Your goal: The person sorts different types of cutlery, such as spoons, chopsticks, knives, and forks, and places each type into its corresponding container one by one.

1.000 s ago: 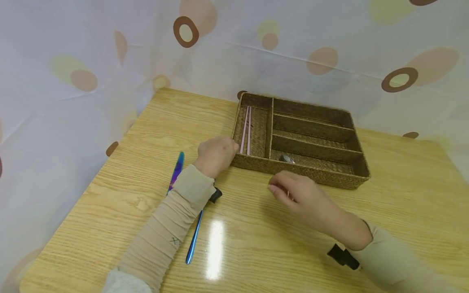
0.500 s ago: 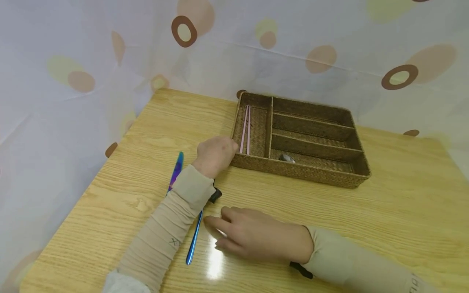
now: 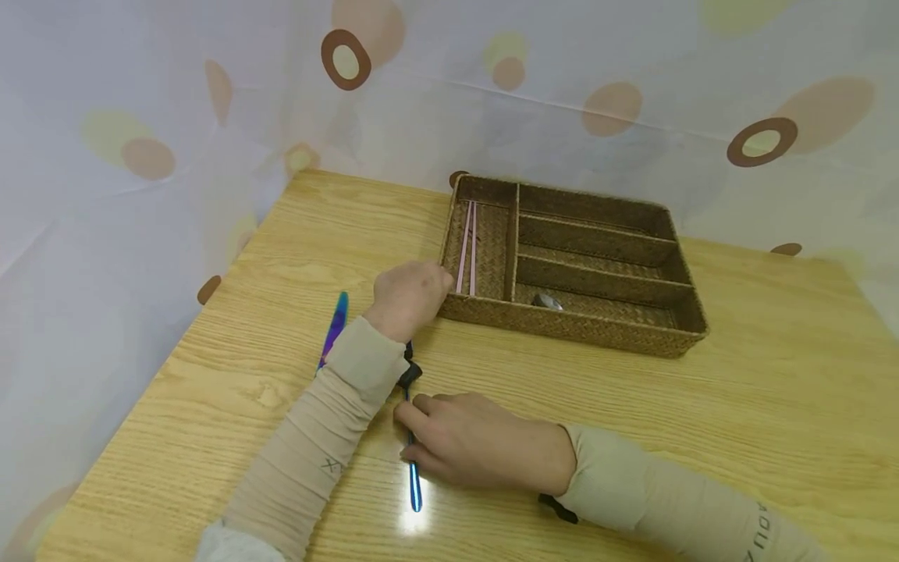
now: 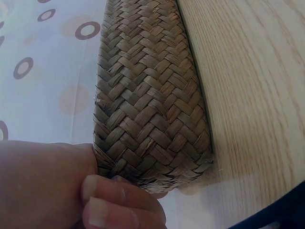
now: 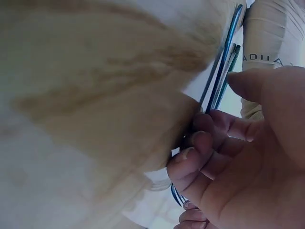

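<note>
My left hand (image 3: 409, 298) grips the near left corner of the woven cutlery tray (image 3: 562, 324); in the left wrist view its curled fingers (image 4: 121, 202) lie at the corner of the woven wall. My right hand (image 3: 477, 441) pinches a shiny blue fork (image 3: 415, 488) by its handle, close over the table. The right wrist view shows the handle (image 5: 223, 62) rising past the thumb, with the curved tines (image 5: 177, 194) partly hidden behind the fingers. A blue-purple knife (image 3: 335, 328) lies left of my left wrist, its lower part covered by the sleeve.
Two pink chopsticks (image 3: 467, 246) lie in the tray's left compartment. A metal spoon (image 3: 546, 302) shows partly in the near right compartment. The wooden table (image 3: 211, 406) meets a patterned cloth (image 3: 435, 125) behind and at the left.
My right hand has come from in front of the tray leftward and down to the fork, and has taken hold of it. The fork has shifted right. The left hand stays at the tray corner.
</note>
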### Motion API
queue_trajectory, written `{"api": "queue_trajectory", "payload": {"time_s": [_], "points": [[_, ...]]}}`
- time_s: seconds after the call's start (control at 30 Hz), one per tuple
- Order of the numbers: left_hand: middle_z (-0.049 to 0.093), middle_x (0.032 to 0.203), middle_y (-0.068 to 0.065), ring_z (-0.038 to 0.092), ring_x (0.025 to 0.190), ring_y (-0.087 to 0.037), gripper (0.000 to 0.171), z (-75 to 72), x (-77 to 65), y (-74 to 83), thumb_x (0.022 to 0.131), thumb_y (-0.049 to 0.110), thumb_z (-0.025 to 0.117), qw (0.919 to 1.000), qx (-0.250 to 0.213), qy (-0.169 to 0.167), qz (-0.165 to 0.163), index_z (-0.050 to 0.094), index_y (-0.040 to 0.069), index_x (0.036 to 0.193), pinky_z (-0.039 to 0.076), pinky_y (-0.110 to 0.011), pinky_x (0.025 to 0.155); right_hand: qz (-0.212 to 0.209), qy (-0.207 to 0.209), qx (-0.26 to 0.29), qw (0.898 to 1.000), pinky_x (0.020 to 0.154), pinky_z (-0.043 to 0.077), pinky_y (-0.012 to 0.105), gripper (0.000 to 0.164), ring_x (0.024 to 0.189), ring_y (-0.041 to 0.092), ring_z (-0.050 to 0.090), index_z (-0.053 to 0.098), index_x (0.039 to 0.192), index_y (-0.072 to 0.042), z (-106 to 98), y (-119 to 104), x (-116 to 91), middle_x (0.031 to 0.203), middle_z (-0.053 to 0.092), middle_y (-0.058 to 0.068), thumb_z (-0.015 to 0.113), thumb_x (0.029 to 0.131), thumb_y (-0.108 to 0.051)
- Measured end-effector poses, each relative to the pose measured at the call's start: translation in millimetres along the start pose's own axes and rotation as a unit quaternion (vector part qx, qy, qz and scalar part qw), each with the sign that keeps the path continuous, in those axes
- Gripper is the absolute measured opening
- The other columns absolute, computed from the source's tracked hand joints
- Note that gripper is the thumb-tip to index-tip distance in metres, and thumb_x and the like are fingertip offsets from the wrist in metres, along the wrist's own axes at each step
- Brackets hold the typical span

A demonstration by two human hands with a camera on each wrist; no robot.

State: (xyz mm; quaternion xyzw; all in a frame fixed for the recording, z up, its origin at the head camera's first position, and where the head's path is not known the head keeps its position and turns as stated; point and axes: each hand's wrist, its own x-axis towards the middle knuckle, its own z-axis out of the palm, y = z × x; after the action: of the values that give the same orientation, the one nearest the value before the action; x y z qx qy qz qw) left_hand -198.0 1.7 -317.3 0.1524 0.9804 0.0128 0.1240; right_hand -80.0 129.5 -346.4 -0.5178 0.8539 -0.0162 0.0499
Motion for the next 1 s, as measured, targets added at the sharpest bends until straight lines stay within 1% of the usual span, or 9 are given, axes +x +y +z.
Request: {"api": "queue_trajectory", "payload": {"time_s": [0.13,0.17,0.27,0.43,0.5,0.6,0.73,0.87,1.0], "points": [[0.058,0.087,-0.005,0.041,0.063,-0.014,0.026,0.5,-0.2,-0.5,0.105,0.010,0.044,1.0000,-0.003,0.004,-0.003,0.065,0.022,0.115,0.036,-0.031,0.051,0.014,0.001,0.039,0.999,0.050,0.043,0.021,0.019,0.059,0.004,0.050,0.048,0.097,-0.012,-0.2,1.3,-0.1,0.076,0.054,-0.006,0.057,0.101,-0.028],[0.058,0.087,-0.005,0.041,0.063,-0.014,0.026,0.7,-0.2,-0.6,0.105,0.010,0.044,1.0000,-0.002,0.005,-0.002,0.065,0.022,0.115,0.037,-0.031,0.051,-0.001,0.003,0.019,1.000,0.049,0.043,0.021,0.017,0.058,0.004,0.049,0.049,0.095,-0.012,-0.5,1.8,-0.5,0.075,0.052,-0.006,0.058,0.100,-0.026],[0.058,0.087,-0.004,0.041,0.064,-0.014,0.026,1.5,0.0,-0.8,0.104,0.009,0.045,0.9999,-0.005,0.009,-0.003,0.066,0.022,0.114,0.038,-0.032,0.051,0.002,0.021,0.021,1.000,0.043,0.035,0.016,0.014,0.053,0.001,0.041,0.050,0.089,-0.012,-0.3,2.0,-1.8,0.068,0.048,-0.007,0.057,0.099,-0.017],[0.058,0.087,-0.004,0.040,0.064,-0.014,0.026,2.2,0.3,-0.8,0.105,0.009,0.044,0.9998,-0.012,0.014,-0.003,0.066,0.022,0.113,0.039,-0.032,0.051,0.054,0.061,0.065,0.995,0.039,0.024,0.013,0.019,0.048,-0.001,0.032,0.048,0.079,-0.012,1.4,0.4,-8.8,0.059,0.040,-0.008,0.056,0.097,-0.010],[0.059,0.088,-0.004,0.042,0.064,-0.014,0.026,2.3,0.4,-0.7,0.105,0.009,0.044,0.9998,-0.014,0.017,-0.001,0.066,0.021,0.114,0.042,-0.032,0.052,0.073,0.064,0.076,0.992,0.038,0.025,0.013,0.018,0.047,0.000,0.032,0.048,0.080,-0.011,0.9,-0.3,-13.4,0.058,0.040,-0.008,0.057,0.095,-0.009],[0.062,0.092,-0.003,0.046,0.066,-0.014,0.027,2.4,0.3,-0.5,0.105,0.010,0.045,0.9997,-0.012,0.020,0.000,0.066,0.022,0.117,0.047,-0.033,0.053,0.106,0.036,0.093,0.989,0.039,0.028,0.016,0.011,0.047,0.002,0.035,0.049,0.088,-0.009,-2.3,-0.9,-20.9,0.058,0.041,-0.006,0.060,0.091,-0.007],[0.063,0.093,-0.003,0.050,0.067,-0.014,0.027,3.1,0.0,-0.3,0.105,0.011,0.045,0.9994,-0.009,0.033,0.002,0.067,0.022,0.117,0.053,-0.037,0.055,0.154,0.004,0.091,0.984,0.038,0.031,0.021,0.021,0.044,0.005,0.037,0.046,0.098,-0.007,-4.7,-1.0,-31.3,0.055,0.042,-0.006,0.063,0.085,-0.008],[0.062,0.091,-0.002,0.048,0.068,-0.014,0.028,3.5,-0.1,-0.8,0.107,0.013,0.042,0.9989,-0.016,0.044,0.004,0.068,0.022,0.115,0.053,-0.038,0.055,0.195,0.004,0.092,0.977,0.037,0.027,0.022,0.027,0.042,0.005,0.033,0.043,0.100,-0.008,-3.4,0.6,-41.9,0.052,0.039,-0.008,0.063,0.081,-0.008],[0.058,0.087,-0.002,0.045,0.067,-0.014,0.028,3.0,0.1,-2.0,0.107,0.013,0.041,0.9993,-0.023,0.031,0.001,0.066,0.022,0.114,0.049,-0.034,0.054,0.230,-0.003,0.110,0.967,0.037,0.024,0.022,0.032,0.043,0.005,0.031,0.043,0.103,-0.009,-3.7,5.1,-53.9,0.053,0.038,-0.009,0.062,0.078,-0.007]]}}
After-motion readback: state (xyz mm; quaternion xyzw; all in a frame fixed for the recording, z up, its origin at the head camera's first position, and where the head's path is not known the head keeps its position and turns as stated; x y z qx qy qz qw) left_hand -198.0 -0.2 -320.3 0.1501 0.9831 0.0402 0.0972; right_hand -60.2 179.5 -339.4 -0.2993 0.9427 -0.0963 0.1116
